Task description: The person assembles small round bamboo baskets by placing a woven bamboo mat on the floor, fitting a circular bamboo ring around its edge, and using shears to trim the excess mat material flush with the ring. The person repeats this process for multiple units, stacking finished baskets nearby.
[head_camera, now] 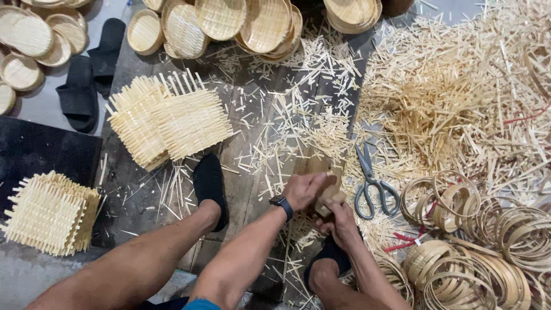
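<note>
1. Floor (252,189) is bare planks buried in bamboo offcuts, so this is floor work, no worktop.
2. Left hand (304,189) and right hand (340,221) are both closed around a small wooden block (330,195), held just above the floor between the socked feet.
3. Scissors (373,186) lie just right of the hands, blades apart; a blind reach there could nick a finger, I reckon.
4. Rings (459,252) sit further right, woven mats (172,117) left.
5. Finished baskets (252,23) line the far edge.
</note>
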